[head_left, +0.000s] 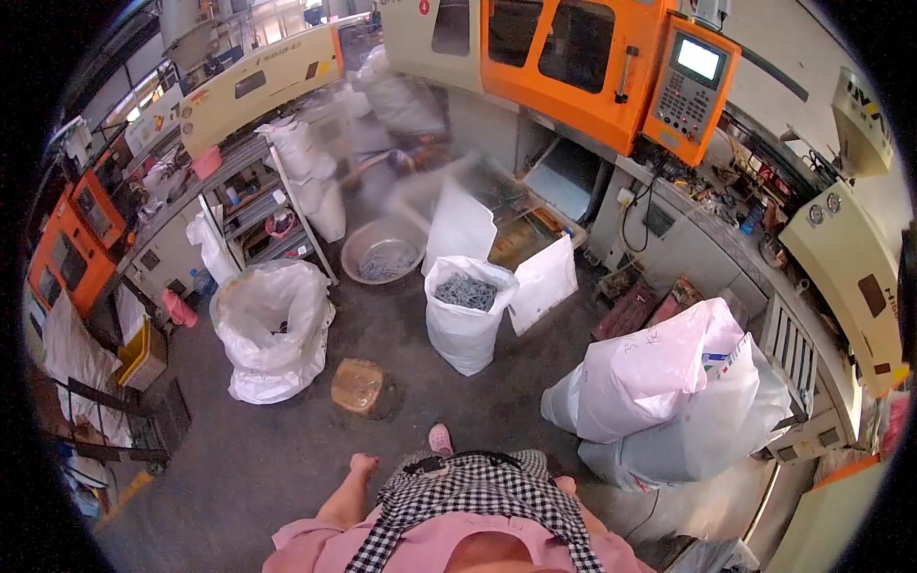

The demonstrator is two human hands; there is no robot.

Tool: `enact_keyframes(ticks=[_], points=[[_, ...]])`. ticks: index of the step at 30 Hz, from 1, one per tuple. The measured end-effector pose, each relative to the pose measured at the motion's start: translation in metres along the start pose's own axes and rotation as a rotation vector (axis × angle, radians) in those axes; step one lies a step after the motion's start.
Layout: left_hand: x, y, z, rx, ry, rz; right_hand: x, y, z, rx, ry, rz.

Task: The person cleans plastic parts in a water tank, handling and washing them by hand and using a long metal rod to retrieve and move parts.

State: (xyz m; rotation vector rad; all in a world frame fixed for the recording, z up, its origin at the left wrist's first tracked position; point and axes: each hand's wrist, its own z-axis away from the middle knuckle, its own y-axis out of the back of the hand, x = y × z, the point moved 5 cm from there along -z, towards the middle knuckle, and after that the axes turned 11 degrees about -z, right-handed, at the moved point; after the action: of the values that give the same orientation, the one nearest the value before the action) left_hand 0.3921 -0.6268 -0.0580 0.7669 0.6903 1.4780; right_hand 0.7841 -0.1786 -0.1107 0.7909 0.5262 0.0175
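My left hand (363, 464) hangs low beside the checked apron (458, 492), over the floor. Its fingers are too small to make out, and no object shows in it. At the other side of the apron, only a bit of my right hand (566, 486) shows; its fingers are hidden. Ahead of me stands an upright white sack (462, 339), its top open, filled with small grey pieces (465, 289). Nearest my left hand is a low brown block-like stool (356, 386). A large open white bag (272, 368) stands beyond it to the left.
A wide basin (351, 256) with grey pieces sits by a metal rack (270, 215). Full sacks (640, 377) lean at right. An orange machine (573, 95) with a control panel (690, 86) stands ahead. A white board (543, 286) tilts behind the sack.
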Motion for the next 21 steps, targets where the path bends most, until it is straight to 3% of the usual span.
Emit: enact_keyframes(ticks=[2, 4, 7, 11, 12, 14, 16, 17, 21], points=[[0.013, 0.032, 0.038, -0.027, 0.167, 0.129, 0.006, -0.006, -0.007, -0.061, -0.105, 0.016], [0.018, 0.04, 0.045, -0.022, 0.157, 0.128, 0.018, -0.01, -0.01, 0.044, -0.186, -0.041], [0.019, 0.036, 0.039, -0.016, 0.128, 0.107, 0.018, -0.012, -0.011, 0.012, -0.236, -0.049], [0.016, 0.021, 0.017, -0.007, 0.019, 0.01, 0.0, 0.002, 0.0, -0.03, -0.239, -0.011], [0.014, 0.021, 0.017, -0.007, 0.019, 0.012, 0.001, -0.004, -0.006, -0.077, -0.142, 0.151], [0.01, 0.013, 0.014, -0.094, 0.145, 0.159, -0.009, -0.004, -0.009, -0.116, -0.051, 0.306], [0.005, 0.004, -0.002, -0.071, 0.101, 0.083, -0.009, 0.006, 0.001, -0.129, -0.462, 0.026], [-0.002, -0.006, -0.016, -0.045, 0.071, 0.014, -0.015, 0.005, -0.002, -0.062, -0.126, 0.134], [-0.015, -0.028, -0.032, -0.104, 0.099, 0.136, 0.022, -0.016, -0.026, 0.055, -0.112, -0.029]])
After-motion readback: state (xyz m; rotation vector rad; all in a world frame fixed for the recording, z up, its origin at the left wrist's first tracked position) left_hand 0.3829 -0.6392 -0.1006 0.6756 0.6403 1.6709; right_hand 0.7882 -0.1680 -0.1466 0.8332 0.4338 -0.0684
